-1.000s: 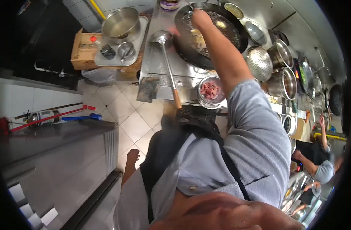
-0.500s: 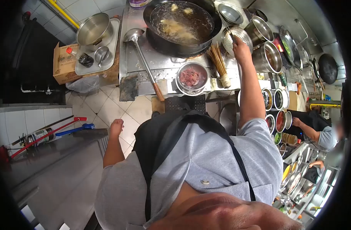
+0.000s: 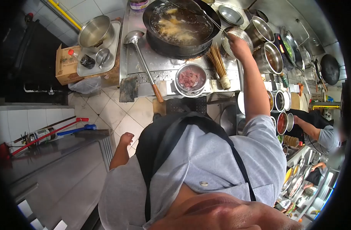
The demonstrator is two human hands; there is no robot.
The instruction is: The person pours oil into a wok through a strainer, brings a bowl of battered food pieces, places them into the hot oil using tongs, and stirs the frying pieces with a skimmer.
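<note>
My right hand [image 3: 239,46] is closed around the handle of a long-handled metal utensil [image 3: 217,23]. It slants over the rim of a large black wok [image 3: 147,23], and its working end is hard to make out. Pale golden pieces of food [image 3: 177,31] bubble in dark oil inside. Under my right wrist lies a perforated strainer [image 3: 242,35]. My left hand [image 3: 126,138] hangs by my side above the floor, fingers curled and nothing visible in them. A steel bowl of raw meat pieces [image 3: 189,78] stands on the counter's front edge, beside a bamboo brush [image 3: 218,67].
A wooden-handled ladle [image 3: 144,63] rests left of the wok. Farther left, a steel pot [image 3: 94,32] stands on a tray [image 3: 114,50] near a cardboard box [image 3: 66,65]. Steel pots [image 3: 273,57] line the right. A co-worker's arm [image 3: 308,126] shows at the right.
The utensil in my right hand now reaches out over the wok. The food in the oil has shifted. My left hand has moved a little right and toward my body.
</note>
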